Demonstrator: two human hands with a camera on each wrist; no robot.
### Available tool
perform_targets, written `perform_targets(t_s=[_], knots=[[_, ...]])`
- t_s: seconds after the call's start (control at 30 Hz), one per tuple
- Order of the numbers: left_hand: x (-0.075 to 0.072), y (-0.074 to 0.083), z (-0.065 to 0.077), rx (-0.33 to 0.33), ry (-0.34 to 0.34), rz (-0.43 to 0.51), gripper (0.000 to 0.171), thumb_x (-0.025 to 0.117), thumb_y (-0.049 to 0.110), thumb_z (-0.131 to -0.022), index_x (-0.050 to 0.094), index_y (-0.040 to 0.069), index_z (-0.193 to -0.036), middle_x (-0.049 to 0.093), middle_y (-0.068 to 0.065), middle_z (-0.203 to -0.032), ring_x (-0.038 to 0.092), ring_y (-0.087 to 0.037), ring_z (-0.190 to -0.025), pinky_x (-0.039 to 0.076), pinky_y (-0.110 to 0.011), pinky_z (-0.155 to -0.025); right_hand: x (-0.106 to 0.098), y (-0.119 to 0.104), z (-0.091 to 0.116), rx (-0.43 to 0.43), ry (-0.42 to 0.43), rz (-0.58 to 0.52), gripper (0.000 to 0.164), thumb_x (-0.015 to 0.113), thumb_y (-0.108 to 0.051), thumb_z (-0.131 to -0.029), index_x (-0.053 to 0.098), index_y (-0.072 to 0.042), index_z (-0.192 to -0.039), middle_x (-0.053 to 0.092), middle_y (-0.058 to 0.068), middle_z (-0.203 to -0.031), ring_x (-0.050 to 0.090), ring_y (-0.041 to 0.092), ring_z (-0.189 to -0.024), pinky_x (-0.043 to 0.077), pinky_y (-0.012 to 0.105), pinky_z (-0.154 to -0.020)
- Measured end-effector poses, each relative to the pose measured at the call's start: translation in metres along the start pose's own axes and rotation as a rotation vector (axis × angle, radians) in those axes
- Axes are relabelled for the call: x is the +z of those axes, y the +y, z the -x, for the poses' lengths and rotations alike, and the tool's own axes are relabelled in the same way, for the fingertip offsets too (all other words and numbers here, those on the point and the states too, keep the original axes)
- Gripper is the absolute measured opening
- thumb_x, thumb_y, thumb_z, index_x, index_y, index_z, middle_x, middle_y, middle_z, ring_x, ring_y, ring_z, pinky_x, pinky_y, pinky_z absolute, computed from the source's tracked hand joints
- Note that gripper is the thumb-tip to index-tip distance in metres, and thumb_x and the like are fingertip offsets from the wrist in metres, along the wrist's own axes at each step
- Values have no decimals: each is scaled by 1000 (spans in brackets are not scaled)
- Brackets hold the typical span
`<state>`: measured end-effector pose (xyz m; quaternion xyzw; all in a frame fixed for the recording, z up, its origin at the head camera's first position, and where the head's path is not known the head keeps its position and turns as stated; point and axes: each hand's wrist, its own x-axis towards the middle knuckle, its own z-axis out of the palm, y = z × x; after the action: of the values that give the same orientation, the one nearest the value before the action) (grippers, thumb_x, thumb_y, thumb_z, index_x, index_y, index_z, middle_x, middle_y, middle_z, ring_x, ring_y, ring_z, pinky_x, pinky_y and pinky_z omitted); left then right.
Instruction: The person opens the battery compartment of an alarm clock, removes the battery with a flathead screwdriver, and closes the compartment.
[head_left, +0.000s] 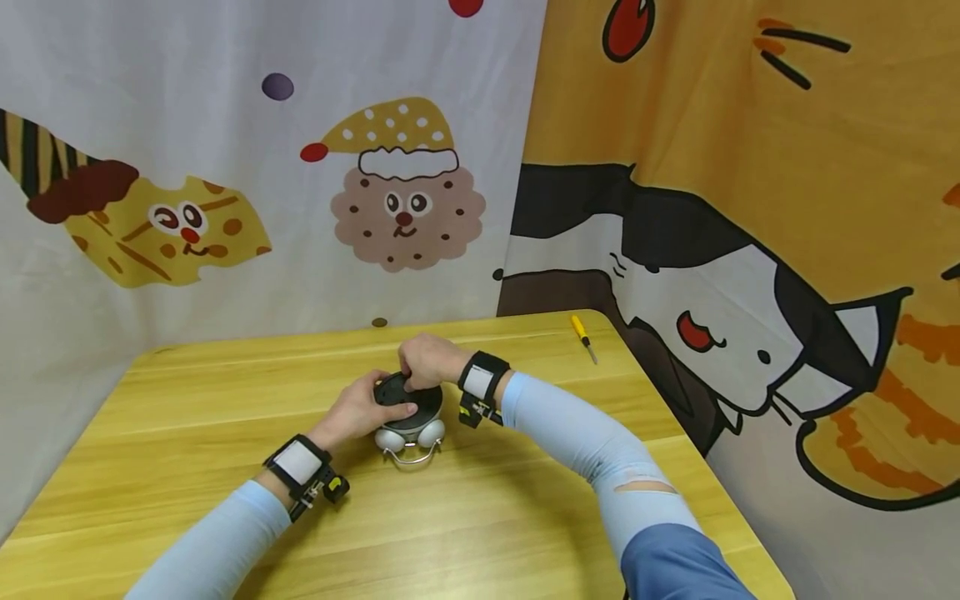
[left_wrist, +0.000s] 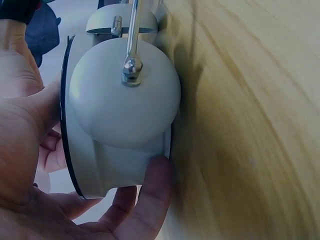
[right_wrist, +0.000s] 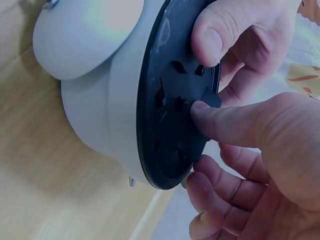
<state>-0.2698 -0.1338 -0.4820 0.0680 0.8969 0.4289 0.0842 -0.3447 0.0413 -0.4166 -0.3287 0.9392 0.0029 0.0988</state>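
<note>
Nearest is a light-blue sleeve at the lower left of the frame, resting over a wooden table. Just below the middle of the frame, a twin-bell alarm clock lies face down, its two white bells and thin metal handle pointing toward the bottom. It looks hard and smooth, so it should feel stiff, a bit slippery, and probably light enough for one hand. Its round side seems the best place to hold; the handle might bend, and the hidden front might crack.

The left hand grips that side, thumb on the black back, fingers round the edge. The right hand holds the far edge, thumb pressing beside a small dark tab, fingers bent by the rim. I can't tell if the thumb has caught the tab.

The back may have a battery box; what is inside doesn't show. A yellow-and-black screwdriver lies at the upper right.
</note>
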Motion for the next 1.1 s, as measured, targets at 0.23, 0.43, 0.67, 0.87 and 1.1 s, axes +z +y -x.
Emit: perform_targets(t_s=[0.23,0.43,0.67,0.87,1.1], knots=[[1,1,1,2,1,-4,87,92,52,-92,58,-1,-151,72,-26,-144,70,-35,-126,58,-54,-106,3,2,0,-19,31,-39,18,91,-31,-97,80,-18,-103,80,-2,-107,69,15,-98,60,29,-85],[0,0,0,7,7,-8,84,92,52,-92,59,-1,-150,73,-26,-144,70,-34,-125,58,-53,-105,6,6,1,-36,82,-97,16,93,-27,-96,79,-19,-100,79,-2,-107,68,15,-96,58,28,-82],[-1,2,1,2,-4,-12,85,91,53,-93,58,0,-151,71,-26,-146,70,-35,-127,58,-54,-105,10,9,5,-85,148,-107,12,89,-27,-99,81,-19,-100,80,-4,-103,68,13,-93,55,26,-79],[-1,2,2,-6,-3,-15,87,90,55,-93,57,0,-153,71,-26,-146,70,-35,-127,59,-53,-105,14,12,6,-102,194,-109,13,83,-31,-105,81,-20,-99,79,-5,-97,67,12,-86,52,26,-74],[-1,2,3,3,-6,-13,88,90,53,-94,56,-1,-154,71,-27,-146,71,-36,-128,60,-53,-105,17,14,8,-122,219,-109,13,82,-29,-105,79,-21,-96,77,-6,-92,66,10,-84,51,24,-71]])
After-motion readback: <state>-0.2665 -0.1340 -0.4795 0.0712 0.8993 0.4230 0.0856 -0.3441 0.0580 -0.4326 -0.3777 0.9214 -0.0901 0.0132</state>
